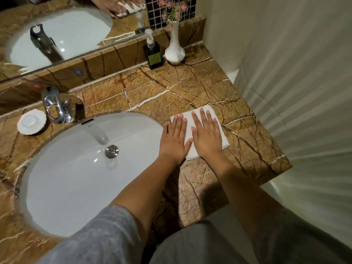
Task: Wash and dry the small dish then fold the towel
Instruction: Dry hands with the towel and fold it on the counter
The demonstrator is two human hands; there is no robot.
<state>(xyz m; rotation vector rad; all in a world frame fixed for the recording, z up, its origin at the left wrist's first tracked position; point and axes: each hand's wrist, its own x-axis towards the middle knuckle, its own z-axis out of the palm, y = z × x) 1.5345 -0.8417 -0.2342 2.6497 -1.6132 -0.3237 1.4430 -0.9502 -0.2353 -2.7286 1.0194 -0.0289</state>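
Observation:
A white towel (222,133), folded into a compact rectangle, lies flat on the brown marble counter (190,88) just right of the sink. My left hand (174,140) and my right hand (206,136) both rest palm down on it, fingers straight and slightly spread, side by side. They grip nothing. The small white dish (32,121) sits on the counter far left, beside the chrome tap (57,107), well away from both hands.
A white oval sink (76,178) with a metal drain plug (111,151) fills the left. At the back stand a dark soap pump bottle (153,52) and a white vase (174,48) of pink flowers. A mirror runs along the back; a pale curtain hangs right.

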